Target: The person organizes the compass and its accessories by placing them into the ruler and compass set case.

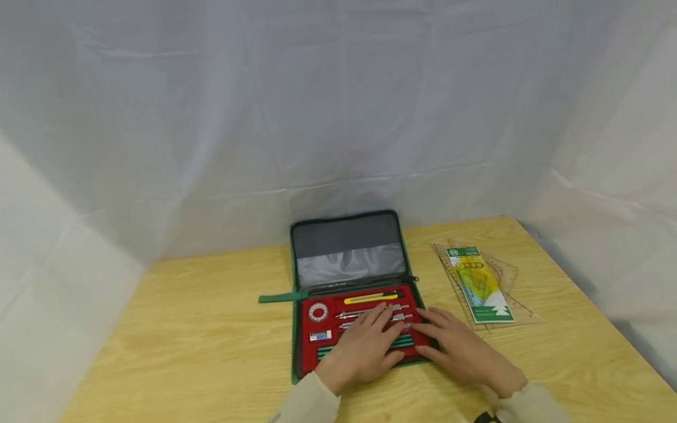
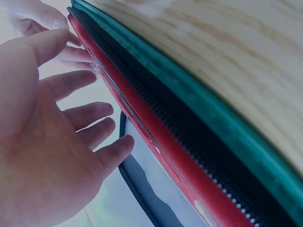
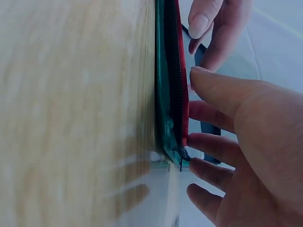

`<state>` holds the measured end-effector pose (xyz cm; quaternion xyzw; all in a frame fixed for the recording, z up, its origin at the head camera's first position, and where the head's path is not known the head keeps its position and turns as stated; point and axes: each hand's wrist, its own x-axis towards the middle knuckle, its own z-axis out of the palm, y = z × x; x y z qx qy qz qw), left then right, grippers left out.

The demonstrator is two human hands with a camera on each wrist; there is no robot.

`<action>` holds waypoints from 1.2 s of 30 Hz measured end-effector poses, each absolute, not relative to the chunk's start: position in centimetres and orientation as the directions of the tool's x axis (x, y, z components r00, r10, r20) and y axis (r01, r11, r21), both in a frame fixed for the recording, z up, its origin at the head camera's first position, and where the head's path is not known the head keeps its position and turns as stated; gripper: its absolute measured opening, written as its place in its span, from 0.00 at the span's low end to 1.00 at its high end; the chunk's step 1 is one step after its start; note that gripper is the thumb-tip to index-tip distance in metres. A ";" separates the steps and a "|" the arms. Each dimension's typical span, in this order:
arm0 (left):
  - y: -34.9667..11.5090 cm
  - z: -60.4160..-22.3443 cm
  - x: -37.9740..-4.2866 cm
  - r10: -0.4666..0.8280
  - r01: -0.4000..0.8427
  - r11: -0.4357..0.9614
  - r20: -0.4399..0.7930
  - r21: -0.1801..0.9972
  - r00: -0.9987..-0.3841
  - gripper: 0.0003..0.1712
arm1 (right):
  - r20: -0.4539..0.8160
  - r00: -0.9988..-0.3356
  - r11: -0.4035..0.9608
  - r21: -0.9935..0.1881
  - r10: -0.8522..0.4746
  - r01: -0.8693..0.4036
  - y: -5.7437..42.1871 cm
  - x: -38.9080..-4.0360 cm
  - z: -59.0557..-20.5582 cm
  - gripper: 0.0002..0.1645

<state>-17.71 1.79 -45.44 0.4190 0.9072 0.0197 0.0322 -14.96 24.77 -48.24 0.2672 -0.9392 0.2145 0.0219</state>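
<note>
A zip-up drafting set case (image 1: 296, 352) lies unfolded on the table, its lid leaning back. Its red tray (image 1: 312, 367) holds a yellow utility knife (image 1: 370, 298), metal compass pieces (image 1: 349, 314), a round white ring-shaped piece (image 1: 318, 312), a small eraser (image 1: 320, 336) and green pencils (image 1: 404, 342). Over the tray's middle, my left hand (image 1: 359, 349) spreads its fingers and hides part of the instruments. My right hand (image 1: 460, 349) has its fingertips at the tray's right edge, as the right wrist view (image 3: 255, 137) also shows. Neither hand grips anything.
Right of the case lie clear set squares (image 1: 513, 276) under a green and yellow packet (image 1: 478, 285). A green strap (image 1: 280, 298) sticks out left from the case. White sheeting (image 1: 338, 117) hangs behind the wooden table (image 1: 211, 341) and at its sides.
</note>
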 end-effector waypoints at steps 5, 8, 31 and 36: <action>1.3 -45.5 -18.0 0.752 0.745 0.659 -0.049 0.104 -0.658 0.32 | 0.166 -0.863 0.770 -0.394 -0.478 -0.502 24.7 -15.1 -48.3 0.31; 0.8 -45.6 -18.3 0.741 0.733 0.670 -0.046 0.116 -0.670 0.32 | 0.174 -0.869 0.780 -0.386 -0.463 -0.493 24.7 -15.3 -48.1 0.30; -3.8 -45.0 -19.5 0.663 0.649 0.735 -0.010 0.199 -0.748 0.31 | 0.316 -0.925 0.857 -0.396 -0.212 -0.331 29.0 -17.4 -47.4 0.22; -4.0 -45.0 -19.6 0.650 0.637 0.745 -0.001 0.196 -0.760 0.31 | 0.315 -0.935 0.870 -0.400 -0.163 -0.287 29.9 -17.9 -47.6 0.21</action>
